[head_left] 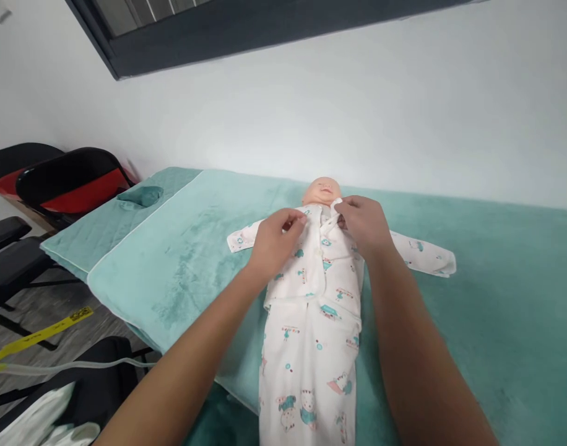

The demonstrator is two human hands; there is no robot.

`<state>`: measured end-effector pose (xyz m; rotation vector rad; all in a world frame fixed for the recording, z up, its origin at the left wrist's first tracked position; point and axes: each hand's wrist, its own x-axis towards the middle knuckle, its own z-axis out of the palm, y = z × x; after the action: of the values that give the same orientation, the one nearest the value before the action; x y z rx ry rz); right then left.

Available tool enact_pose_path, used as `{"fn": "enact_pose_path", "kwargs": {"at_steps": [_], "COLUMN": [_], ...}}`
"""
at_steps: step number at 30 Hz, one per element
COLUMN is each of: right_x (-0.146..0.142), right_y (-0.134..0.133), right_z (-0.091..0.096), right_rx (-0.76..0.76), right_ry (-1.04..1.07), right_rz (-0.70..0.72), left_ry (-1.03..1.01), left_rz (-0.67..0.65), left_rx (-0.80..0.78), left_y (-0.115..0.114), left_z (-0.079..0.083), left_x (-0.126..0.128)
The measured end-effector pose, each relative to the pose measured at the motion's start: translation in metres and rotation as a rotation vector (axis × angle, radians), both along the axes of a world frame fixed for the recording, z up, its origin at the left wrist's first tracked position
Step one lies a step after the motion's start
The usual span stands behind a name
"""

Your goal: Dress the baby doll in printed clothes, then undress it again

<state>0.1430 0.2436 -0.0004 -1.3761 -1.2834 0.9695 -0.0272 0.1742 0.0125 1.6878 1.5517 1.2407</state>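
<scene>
A baby doll (pixel 325 189) lies on its back on a teal-covered bed, its head toward the wall. It is dressed in a white printed baby shirt (pixel 306 272) with both sleeves stretched out sideways, and white printed baby trousers (pixel 309 365). My right hand (pixel 361 223) pinches the shirt's collar edge just below the doll's chin. Over the other side of the shirt's chest, my left hand (pixel 280 238) has its fingers curled, thumb and forefinger tips close together; what lies between them, if anything, is too small to make out.
The teal bed cover (pixel 181 260) stretches to both sides, with a face hole (pixel 142 195) at its left end. Behind stands a white wall (pixel 358 118) with a dark window frame (pixel 241 31). Black chairs (pixel 72 176), a yellow strip (pixel 42 334) and a pale tube (pixel 70 367) are at left.
</scene>
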Motion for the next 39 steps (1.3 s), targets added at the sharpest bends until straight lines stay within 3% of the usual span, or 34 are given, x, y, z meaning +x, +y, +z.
{"fn": "enact_pose_path", "kwargs": {"at_steps": [4,7,10,14,21,26,31,39], "right_x": [-0.005,-0.003,0.000,-0.003,-0.017,-0.017,-0.016,-0.014], "right_y": [0.005,0.011,0.016,0.016,0.006,0.005,0.005,0.005], "right_z": [-0.001,0.000,0.000,0.001,0.013,0.011,0.008,0.002], "right_rx": [-0.044,-0.104,-0.209,-0.267,-0.165,-0.151,-0.083,-0.051], "right_ry": [0.388,0.510,0.529,0.456,0.244,0.144,0.041,0.088], "right_rz": [0.033,0.071,0.130,0.084,-0.019,-0.120,-0.126,-0.098], "left_ry": [0.050,0.146,0.174,0.134,-0.206,-0.150,-0.071,-0.240], "left_rz": [-0.077,-0.186,-0.200,-0.182,-0.182,-0.245,-0.338,-0.325], "left_rx": [-0.084,-0.168,-0.167,-0.153,-0.120,-0.120,-0.159,-0.178], "left_y": [0.051,0.074,0.085,0.093,0.097,0.097,0.097,0.096], "left_z": [0.012,0.012,0.005,-0.008,-0.017,-0.012,-0.009,-0.012], "left_x": [0.015,0.022,0.024,0.023,0.014,0.009,0.004,0.004]}}
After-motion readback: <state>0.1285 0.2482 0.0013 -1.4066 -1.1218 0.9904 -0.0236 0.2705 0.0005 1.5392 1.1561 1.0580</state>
